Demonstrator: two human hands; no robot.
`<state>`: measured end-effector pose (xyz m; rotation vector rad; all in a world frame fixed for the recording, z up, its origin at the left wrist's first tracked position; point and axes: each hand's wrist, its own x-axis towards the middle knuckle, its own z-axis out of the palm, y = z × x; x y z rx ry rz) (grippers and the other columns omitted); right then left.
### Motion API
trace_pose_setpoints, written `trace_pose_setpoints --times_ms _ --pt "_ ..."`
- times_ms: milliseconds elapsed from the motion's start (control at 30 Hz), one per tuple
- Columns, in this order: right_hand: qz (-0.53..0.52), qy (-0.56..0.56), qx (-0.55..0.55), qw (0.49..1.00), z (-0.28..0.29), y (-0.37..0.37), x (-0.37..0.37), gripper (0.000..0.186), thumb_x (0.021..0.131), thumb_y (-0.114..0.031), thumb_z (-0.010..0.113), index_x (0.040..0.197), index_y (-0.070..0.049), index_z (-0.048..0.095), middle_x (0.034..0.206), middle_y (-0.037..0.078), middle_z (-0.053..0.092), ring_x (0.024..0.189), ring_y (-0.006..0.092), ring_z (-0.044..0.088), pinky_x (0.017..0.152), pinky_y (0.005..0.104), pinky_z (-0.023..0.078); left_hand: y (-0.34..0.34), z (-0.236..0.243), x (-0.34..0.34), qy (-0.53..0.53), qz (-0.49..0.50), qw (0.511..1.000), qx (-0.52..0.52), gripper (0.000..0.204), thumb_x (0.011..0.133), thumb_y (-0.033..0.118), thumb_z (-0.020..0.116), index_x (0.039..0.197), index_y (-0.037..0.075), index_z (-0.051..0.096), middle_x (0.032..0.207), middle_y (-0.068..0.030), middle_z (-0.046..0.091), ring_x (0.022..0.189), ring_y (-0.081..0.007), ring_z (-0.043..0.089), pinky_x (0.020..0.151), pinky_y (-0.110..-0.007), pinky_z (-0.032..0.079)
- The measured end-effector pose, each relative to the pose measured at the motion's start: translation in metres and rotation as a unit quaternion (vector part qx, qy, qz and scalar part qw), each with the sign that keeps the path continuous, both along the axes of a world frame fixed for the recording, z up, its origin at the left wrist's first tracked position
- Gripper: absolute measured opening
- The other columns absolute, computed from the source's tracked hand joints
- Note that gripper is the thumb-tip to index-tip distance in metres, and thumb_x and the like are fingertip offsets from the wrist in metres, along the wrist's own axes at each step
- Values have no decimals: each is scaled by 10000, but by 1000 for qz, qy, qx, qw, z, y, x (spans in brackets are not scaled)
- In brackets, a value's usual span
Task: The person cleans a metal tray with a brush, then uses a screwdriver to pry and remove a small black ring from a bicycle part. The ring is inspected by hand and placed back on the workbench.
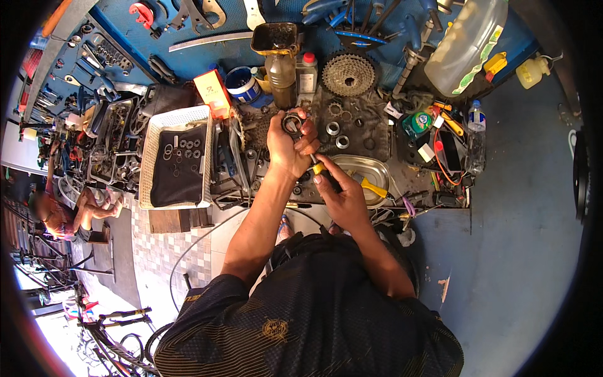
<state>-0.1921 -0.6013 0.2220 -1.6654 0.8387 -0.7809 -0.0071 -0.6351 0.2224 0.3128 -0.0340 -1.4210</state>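
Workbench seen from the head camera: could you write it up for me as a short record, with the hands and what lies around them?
Left hand: holding a ring-shaped part
Right hand: gripping a yellow-and-dark handled tool, its shaft toward the left hand
Tool tip: cannot tell whether it touches the ring-shaped part
Left side: pale basket with a dark cloth bearing small metal rings
Beyond the hands: toothed sprocket cluster
Right side: oval metal tray, yellow-handled tool
Far left: another person

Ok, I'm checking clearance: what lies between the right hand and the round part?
In the head view: a yellow-collared tool, its shaft pointing up from the right hand, then curled fingers of the left hand; its tip is hidden.
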Motion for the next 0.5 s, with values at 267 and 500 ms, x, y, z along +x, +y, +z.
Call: trace_pose_setpoints --times_ms 267,500 --pt "-8 36 3 999 12 0 -4 448 1045 -250 665 1426 -23 608 1279 228 715 1168 304 719 958 374 544 -1 -4 -3 1 -12 999 -33 474 1098 458 379 1029 50 608 769 -84 580 488 -117 393 443 -271 293" --pt "-29 56 -32 998 13 3 -7 454 1041 -245 662 1439 -35 598 1306 231 700 1188 332 710 978 387 542 -1 4 -13 -63 3 998 -26 543 1126 504 306 1040 60 606 772 -84 585 489 -130 361 444 -278 260"
